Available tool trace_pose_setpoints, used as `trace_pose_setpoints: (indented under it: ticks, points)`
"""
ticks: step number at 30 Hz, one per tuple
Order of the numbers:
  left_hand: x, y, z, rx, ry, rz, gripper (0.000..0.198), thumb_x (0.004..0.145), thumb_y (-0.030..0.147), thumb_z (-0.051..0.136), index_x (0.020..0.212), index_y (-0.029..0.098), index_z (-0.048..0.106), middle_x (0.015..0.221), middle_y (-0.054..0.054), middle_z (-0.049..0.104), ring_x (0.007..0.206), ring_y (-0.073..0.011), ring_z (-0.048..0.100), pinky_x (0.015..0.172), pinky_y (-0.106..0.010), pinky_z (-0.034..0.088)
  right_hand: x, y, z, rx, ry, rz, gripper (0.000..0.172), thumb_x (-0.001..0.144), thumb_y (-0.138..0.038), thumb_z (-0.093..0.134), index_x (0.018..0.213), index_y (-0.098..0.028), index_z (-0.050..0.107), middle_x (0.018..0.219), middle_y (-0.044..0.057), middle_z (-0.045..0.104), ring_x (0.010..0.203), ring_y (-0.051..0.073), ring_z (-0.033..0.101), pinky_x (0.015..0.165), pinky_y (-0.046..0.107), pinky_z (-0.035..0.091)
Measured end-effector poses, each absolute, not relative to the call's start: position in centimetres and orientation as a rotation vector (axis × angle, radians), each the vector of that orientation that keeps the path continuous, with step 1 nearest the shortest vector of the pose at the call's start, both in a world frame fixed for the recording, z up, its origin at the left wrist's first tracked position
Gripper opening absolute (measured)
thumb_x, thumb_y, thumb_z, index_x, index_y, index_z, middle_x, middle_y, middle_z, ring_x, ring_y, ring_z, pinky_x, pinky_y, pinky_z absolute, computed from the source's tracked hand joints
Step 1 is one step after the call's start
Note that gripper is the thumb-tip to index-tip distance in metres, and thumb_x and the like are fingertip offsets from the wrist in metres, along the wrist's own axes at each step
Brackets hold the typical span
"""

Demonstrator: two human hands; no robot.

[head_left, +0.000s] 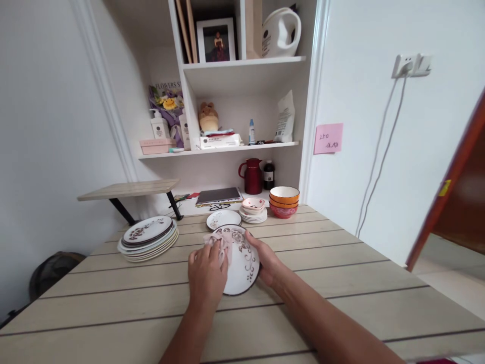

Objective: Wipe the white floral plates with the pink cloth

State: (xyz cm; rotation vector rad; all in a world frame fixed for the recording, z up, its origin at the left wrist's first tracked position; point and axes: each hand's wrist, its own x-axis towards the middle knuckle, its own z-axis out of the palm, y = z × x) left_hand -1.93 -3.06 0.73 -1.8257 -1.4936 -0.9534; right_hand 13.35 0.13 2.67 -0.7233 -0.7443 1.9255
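A white plate (pixel 240 265) with a dark rim and brown floral pattern is held tilted above the table. My right hand (pixel 265 259) grips its right edge, thumb on the face and the other fingers behind. My left hand (pixel 207 273) presses a pale pink cloth (pixel 226 241) against the upper left of the plate, fingers bent over the cloth. Just behind the plate lies another floral plate (pixel 223 219) on the table.
A stack of plates (pixel 148 240) stands at the left, by a small raised shelf (pixel 129 188). Small dishes (pixel 253 212) and stacked bowls (pixel 284 202) sit at the back. Behind them are a red jug (pixel 252 177), a dark bottle (pixel 269 176) and a laptop (pixel 219 195).
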Motion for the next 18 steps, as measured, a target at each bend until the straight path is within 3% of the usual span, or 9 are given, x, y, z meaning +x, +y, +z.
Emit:
trace_pose_setpoints:
  ticks: [8, 13, 18]
  points:
    - [-0.3, -3.9, 0.0, -2.244, -1.207, -0.904, 0.03, 0.09, 0.027, 0.05, 0.117, 0.017, 0.06, 0.099, -0.009, 0.068, 0.086, -0.0221, 0.061, 0.077, -0.037, 0.048, 15.2, 1.5, 2.8, -0.624, -0.647, 1.864, 0.046, 0.085, -0.048, 0.057, 0.113, -0.012, 0.063, 0.104, 0.012, 0.074, 0.098, 0.024, 0.069, 0.094, 0.039, 0.049]
    - [0.2, -4.6, 0.3, -2.396, -1.08, -0.921, 0.029, 0.092, 0.028, 0.047, 0.117, 0.019, 0.06, 0.097, -0.008, 0.069, 0.084, -0.0213, 0.063, 0.074, -0.037, 0.05, 14.3, 0.4, 2.7, -0.752, -0.747, 1.957, 0.05, 0.081, -0.054, 0.06, 0.103, -0.01, 0.066, 0.092, 0.012, 0.075, 0.081, 0.022, 0.071, 0.08, 0.035, 0.053]
    - [0.2, -4.4, 1.0, -2.283, -1.075, -1.04, 0.027, 0.093, 0.027, 0.047, 0.113, 0.018, 0.062, 0.096, -0.007, 0.071, 0.088, -0.0199, 0.064, 0.09, -0.041, 0.047, 13.3, -0.2, 2.4, -0.72, -0.773, 2.022, 0.047, 0.081, -0.052, 0.061, 0.1, -0.01, 0.067, 0.09, 0.011, 0.075, 0.078, 0.02, 0.07, 0.077, 0.032, 0.053]
